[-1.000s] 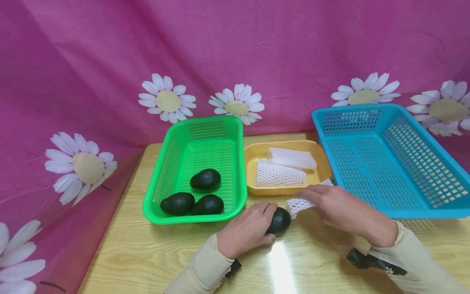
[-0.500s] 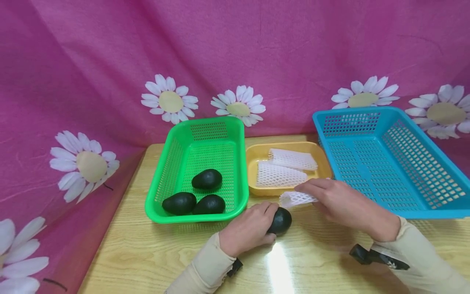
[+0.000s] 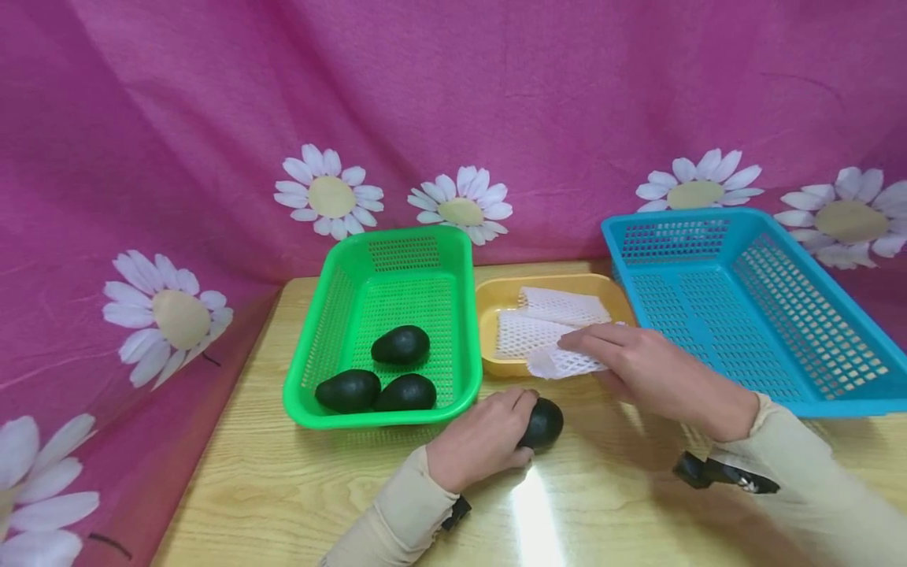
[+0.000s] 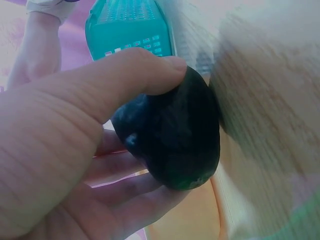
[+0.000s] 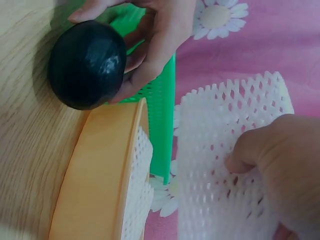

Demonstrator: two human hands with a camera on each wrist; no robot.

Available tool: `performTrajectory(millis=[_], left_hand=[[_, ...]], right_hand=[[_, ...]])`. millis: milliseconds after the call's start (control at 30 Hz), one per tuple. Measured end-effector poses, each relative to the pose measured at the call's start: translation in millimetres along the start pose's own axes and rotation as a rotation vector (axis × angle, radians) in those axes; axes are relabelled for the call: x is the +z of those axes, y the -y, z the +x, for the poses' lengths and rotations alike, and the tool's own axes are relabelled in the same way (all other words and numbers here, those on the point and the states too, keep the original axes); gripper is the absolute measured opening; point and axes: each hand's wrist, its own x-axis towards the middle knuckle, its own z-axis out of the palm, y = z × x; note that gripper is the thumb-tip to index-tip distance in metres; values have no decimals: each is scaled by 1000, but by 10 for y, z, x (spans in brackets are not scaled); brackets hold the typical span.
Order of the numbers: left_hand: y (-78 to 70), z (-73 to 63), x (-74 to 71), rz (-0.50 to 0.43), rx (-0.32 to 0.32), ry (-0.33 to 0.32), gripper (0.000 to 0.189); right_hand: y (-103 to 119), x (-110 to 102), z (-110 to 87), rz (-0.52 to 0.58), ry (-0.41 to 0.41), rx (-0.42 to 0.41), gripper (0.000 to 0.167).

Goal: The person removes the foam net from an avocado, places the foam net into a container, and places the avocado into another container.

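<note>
A dark avocado [image 3: 544, 424] lies on the wooden table, gripped by my left hand [image 3: 483, 438]. In the left wrist view the thumb presses one side of the avocado [image 4: 175, 130] and the other fingers curl under it. My right hand [image 3: 648, 370] pinches a white foam net sleeve [image 3: 563, 362] above the front rim of the yellow tray [image 3: 496, 368]. The right wrist view shows the sleeve [image 5: 225, 160] with the right thumb on it, apart from the avocado [image 5: 87, 65]. Two more foam net sleeves [image 3: 560, 304] lie in the tray.
On the left stands a green basket [image 3: 306, 370] with three avocados [image 3: 401, 345] in it. A blue basket [image 3: 801, 408] stands to the right of the yellow tray. Behind everything hangs a pink cloth [image 3: 538, 110] with daisies.
My right hand has lifted the foam net sleeve away from the avocado, up and a little left to the tray's front rim. The left hand and its avocado stay in place.
</note>
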Motion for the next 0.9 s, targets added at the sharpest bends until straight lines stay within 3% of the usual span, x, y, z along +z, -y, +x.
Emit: performTrajectory(millis=[333, 633, 900], left_hand=[[26, -7, 13, 26, 5, 0, 53], [28, -2, 15, 15, 7, 2, 55], [27, -7, 23, 19, 16, -14, 55]], right_hand=[[-120, 20, 222, 9, 96, 120, 53], [-334, 82, 395, -4, 62, 146, 53], [-478, 106, 540, -4, 116, 224, 51]])
